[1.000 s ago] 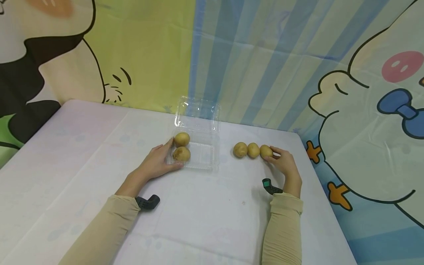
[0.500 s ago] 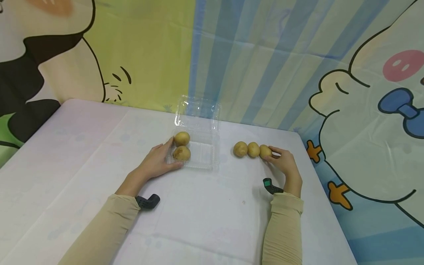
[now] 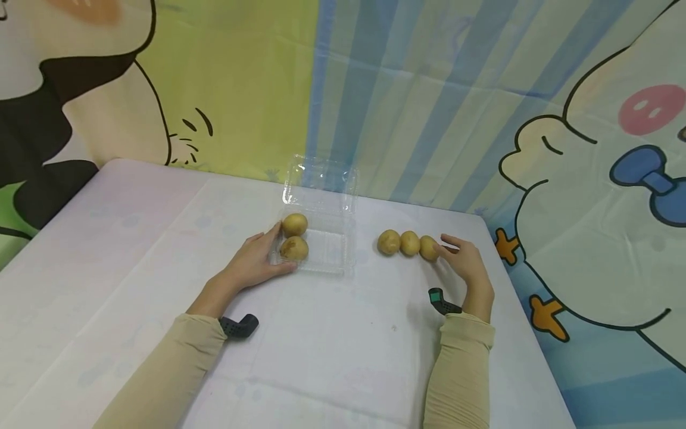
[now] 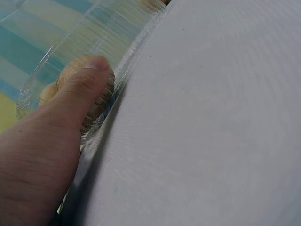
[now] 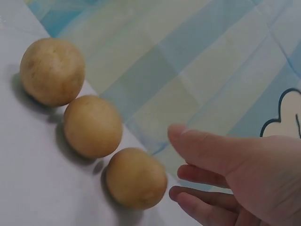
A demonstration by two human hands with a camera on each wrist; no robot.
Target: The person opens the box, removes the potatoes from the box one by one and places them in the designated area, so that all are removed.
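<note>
A clear plastic clamshell box (image 3: 328, 251) lies with its lid (image 3: 320, 193) raised at the back. Two potatoes, one farther (image 3: 295, 224) and one nearer (image 3: 294, 248), sit in its left part. My left hand (image 3: 252, 263) grips the box's left side, with the thumb (image 4: 87, 82) along the front wall. To the right, three potatoes stand in a row: left (image 3: 388, 242), middle (image 3: 409, 243) and right (image 5: 136, 179). Just right of the last one is my right hand (image 3: 464, 260), its thumb and fingers spread; in the right wrist view a small gap separates them from the potato.
A white cloth covers the table (image 3: 332, 345). Behind it hangs a cartoon-printed curtain (image 3: 407, 107), close to the box lid. Each wrist wears a black camera, one left (image 3: 239, 326) and one right (image 3: 442, 301).
My right hand has let go of the right-hand potato and drawn slightly to the right, its fingers parting. The left hand and the box have stayed in place.
</note>
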